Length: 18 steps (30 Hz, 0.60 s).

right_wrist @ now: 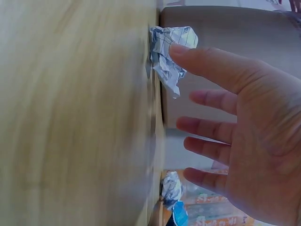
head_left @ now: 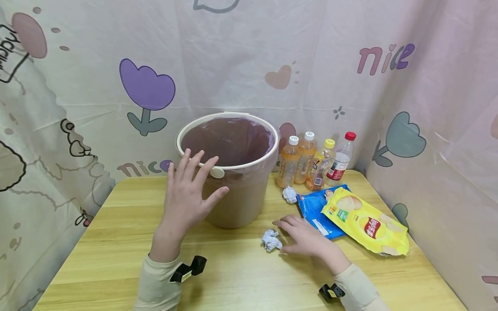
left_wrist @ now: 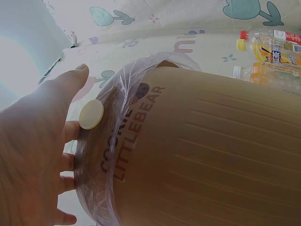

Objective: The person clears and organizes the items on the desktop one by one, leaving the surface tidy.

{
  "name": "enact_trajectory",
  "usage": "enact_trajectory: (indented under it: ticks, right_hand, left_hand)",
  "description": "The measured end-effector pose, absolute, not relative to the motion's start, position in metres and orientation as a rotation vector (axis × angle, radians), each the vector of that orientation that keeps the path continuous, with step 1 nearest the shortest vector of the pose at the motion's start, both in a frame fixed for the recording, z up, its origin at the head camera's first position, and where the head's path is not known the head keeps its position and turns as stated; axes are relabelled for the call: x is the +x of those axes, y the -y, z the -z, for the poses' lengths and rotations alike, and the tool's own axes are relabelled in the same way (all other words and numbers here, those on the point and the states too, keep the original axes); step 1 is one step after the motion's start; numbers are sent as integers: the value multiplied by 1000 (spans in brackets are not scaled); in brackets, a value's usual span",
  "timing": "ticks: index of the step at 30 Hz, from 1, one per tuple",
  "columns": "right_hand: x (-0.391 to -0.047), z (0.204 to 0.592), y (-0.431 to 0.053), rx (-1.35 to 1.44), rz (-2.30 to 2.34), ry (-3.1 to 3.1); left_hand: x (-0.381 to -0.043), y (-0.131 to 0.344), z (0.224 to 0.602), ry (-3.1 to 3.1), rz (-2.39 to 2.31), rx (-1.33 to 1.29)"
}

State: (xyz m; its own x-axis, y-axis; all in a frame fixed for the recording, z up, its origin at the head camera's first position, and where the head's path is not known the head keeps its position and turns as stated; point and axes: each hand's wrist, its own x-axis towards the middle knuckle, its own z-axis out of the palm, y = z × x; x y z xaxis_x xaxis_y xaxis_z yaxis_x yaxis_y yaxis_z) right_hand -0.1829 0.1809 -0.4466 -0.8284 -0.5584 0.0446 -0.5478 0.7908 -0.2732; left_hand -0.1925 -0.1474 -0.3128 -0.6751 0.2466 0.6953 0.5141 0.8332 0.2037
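Observation:
A brown trash bin (head_left: 237, 198) with a white rim and a clear plastic liner stands on the table. My left hand (head_left: 186, 194) is spread at the bin's near left rim, fingers straight; in the left wrist view its fingers reach the lined edge by a round cream button (left_wrist: 91, 114). Whether they touch the rim I cannot tell. Just right of a crumpled paper ball (head_left: 271, 240) my right hand (head_left: 305, 237) hovers low over the table. Its fingers are apart and loosely extended, with nothing held. In the right wrist view the thumb overlaps the paper ball (right_wrist: 171, 49).
A second paper ball (head_left: 289, 195) lies behind the right hand. Several plastic bottles (head_left: 288, 166) stand right of the bin. A yellow Lay's chip bag (head_left: 365, 222) overlaps a blue snack bag (head_left: 317, 211) at the right. A printed curtain (head_left: 225, 65) surrounds the wooden table (head_left: 128, 224).

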Motion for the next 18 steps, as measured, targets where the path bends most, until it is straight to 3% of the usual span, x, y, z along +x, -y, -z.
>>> enact_trajectory:
  ticks: [18]
  right_hand:
    - [-180,451,-165,-989,325,-2891]
  left_hand:
    - [-192,147,312,2341,515,-552]
